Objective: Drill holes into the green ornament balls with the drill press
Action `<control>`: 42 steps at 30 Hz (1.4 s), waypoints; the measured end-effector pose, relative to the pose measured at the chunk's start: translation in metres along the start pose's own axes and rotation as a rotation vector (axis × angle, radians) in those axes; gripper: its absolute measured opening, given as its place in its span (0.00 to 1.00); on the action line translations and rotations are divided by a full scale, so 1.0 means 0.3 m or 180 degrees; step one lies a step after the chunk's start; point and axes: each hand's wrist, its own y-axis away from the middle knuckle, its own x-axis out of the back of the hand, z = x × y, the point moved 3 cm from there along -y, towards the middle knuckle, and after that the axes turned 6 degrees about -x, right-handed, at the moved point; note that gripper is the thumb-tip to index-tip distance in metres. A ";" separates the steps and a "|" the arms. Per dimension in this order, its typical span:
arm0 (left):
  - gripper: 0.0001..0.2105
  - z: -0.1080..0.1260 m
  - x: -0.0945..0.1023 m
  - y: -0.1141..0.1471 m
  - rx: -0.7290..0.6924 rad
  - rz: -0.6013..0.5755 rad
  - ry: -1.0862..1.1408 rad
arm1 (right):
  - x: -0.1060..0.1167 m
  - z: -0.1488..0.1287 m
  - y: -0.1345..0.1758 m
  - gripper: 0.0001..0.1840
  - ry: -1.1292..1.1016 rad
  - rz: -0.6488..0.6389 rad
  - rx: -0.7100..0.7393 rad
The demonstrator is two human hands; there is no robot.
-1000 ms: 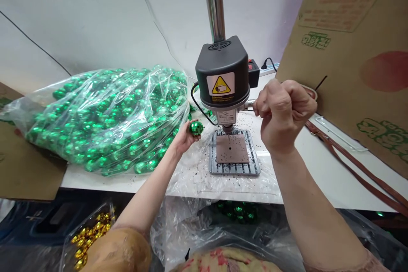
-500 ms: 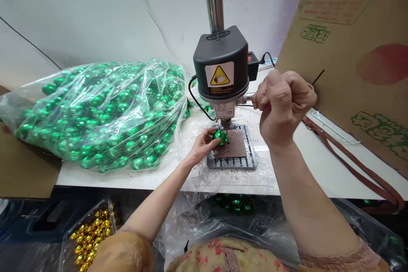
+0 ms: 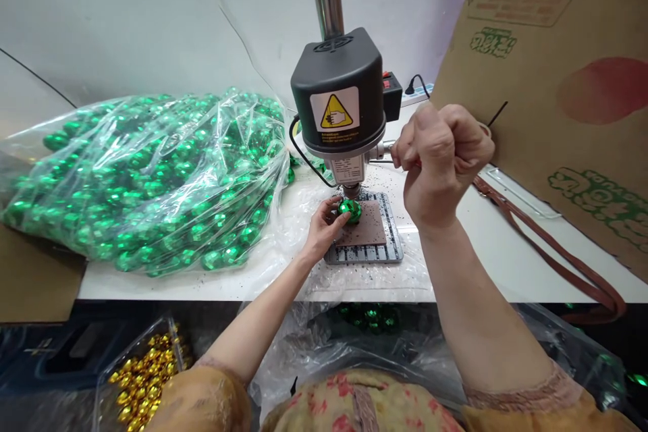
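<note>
Under the chuck of a small black drill press, my left hand pinches a shiny green faceted ball. The ball is over a brown square board, which lies on the slotted grey metal base. Dark specks are scattered across board and base. My right hand is closed in a fist round the feed lever at the press's right side; most of the lever is hidden by the fingers. Whether the drill bit touches the ball cannot be made out.
A big clear bag of green balls fills the table's left side. To the right stand a cardboard box and a brown strap. Below the table edge are a clear bin of golden balls and more green balls.
The whole view has shifted slightly, so the press appears further left. The green ball now sits closer beneath the chuck, still in my left hand. My right hand keeps its hold on the lever.
</note>
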 end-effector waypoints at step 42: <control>0.26 0.013 -0.055 0.040 -0.0430 -0.0537 -0.0341 | 0.030 0.037 0.056 0.29 -0.0193 0.0049 0.0711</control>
